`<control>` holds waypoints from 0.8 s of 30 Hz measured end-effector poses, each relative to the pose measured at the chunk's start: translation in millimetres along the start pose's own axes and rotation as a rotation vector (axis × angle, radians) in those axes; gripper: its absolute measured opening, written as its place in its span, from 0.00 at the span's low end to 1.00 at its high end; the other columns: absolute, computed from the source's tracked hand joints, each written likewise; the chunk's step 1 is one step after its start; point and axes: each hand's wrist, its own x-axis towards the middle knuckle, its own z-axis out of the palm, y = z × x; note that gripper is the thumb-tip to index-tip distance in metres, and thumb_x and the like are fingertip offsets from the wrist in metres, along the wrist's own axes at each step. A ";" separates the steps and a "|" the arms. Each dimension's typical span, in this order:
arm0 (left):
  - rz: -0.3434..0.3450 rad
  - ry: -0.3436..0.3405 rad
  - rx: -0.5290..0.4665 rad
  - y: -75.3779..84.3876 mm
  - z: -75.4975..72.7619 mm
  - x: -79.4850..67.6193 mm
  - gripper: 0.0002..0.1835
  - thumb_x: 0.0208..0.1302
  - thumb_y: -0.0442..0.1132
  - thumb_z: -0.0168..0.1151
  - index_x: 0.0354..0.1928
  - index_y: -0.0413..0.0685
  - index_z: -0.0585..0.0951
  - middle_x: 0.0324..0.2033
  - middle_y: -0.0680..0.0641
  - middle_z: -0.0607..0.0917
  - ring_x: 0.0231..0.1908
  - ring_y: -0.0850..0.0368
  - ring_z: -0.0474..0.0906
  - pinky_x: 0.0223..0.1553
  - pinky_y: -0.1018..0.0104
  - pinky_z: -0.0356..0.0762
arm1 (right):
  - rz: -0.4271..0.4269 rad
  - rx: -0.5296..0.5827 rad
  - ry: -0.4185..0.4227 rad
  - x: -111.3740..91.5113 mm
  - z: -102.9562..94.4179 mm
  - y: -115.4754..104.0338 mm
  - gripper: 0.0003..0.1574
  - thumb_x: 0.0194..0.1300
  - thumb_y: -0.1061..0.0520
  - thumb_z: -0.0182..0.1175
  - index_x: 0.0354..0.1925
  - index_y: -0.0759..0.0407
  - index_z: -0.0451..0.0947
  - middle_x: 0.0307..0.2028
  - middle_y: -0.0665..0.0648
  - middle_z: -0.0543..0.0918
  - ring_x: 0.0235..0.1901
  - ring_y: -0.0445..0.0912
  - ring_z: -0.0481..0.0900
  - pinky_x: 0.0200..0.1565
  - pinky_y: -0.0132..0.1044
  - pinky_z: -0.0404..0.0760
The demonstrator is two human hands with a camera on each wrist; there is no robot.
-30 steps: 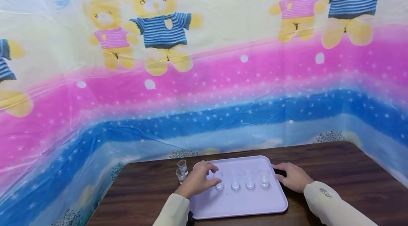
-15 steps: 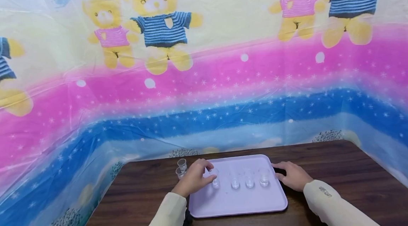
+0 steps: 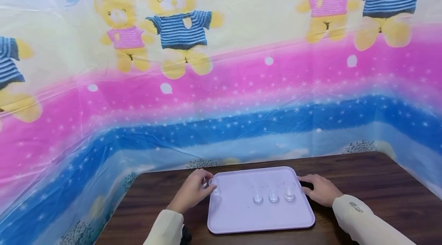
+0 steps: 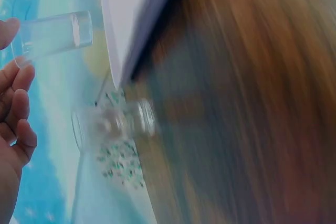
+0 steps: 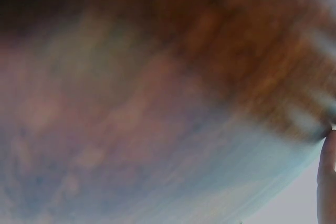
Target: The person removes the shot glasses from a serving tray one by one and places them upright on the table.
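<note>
My left hand pinches a small clear shot glass by its upper part, at the left edge of the pale lilac tray. In the left wrist view that shot glass is off the surface, its base pointing towards the table. Three more shot glasses stand in a row on the tray's right half: one left, one middle, one right. My right hand touches the tray's right edge, index finger and thumb extended. Only a fingertip shows in the blurred right wrist view.
Another clear glass stands on the table beside the tray in the left wrist view; my left hand mostly hides that spot from the head camera. The dark wooden table meets a patterned curtain behind.
The left hand has carried the shot glass leftwards, from the row to the tray's left edge, and it is now lifted. The right hand has stayed by the tray's right edge.
</note>
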 end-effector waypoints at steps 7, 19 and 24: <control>-0.053 0.036 0.050 -17.8 -15.2 -16.6 0.12 0.54 0.40 0.71 0.39 0.43 0.81 0.30 0.53 0.76 0.30 0.57 0.69 0.30 0.66 0.69 | 0.009 -0.019 -0.008 -0.2 -0.9 2.6 0.29 0.64 0.47 0.60 0.61 0.57 0.73 0.56 0.66 0.74 0.56 0.65 0.68 0.52 0.63 0.64; -0.083 0.044 0.090 -40.9 -12.7 -26.8 0.12 0.53 0.39 0.72 0.37 0.43 0.81 0.27 0.55 0.75 0.28 0.62 0.66 0.28 0.67 0.68 | 0.023 -0.034 -0.016 1.2 -1.0 -1.2 0.30 0.65 0.48 0.59 0.62 0.57 0.72 0.57 0.67 0.72 0.58 0.67 0.65 0.53 0.65 0.62; -0.090 0.041 0.071 -45.8 -10.7 -30.1 0.12 0.53 0.39 0.72 0.37 0.43 0.81 0.28 0.54 0.76 0.28 0.61 0.67 0.29 0.66 0.68 | 0.026 -0.034 -0.013 3.6 0.0 -3.1 0.30 0.65 0.47 0.59 0.62 0.57 0.72 0.57 0.67 0.73 0.58 0.67 0.65 0.53 0.65 0.62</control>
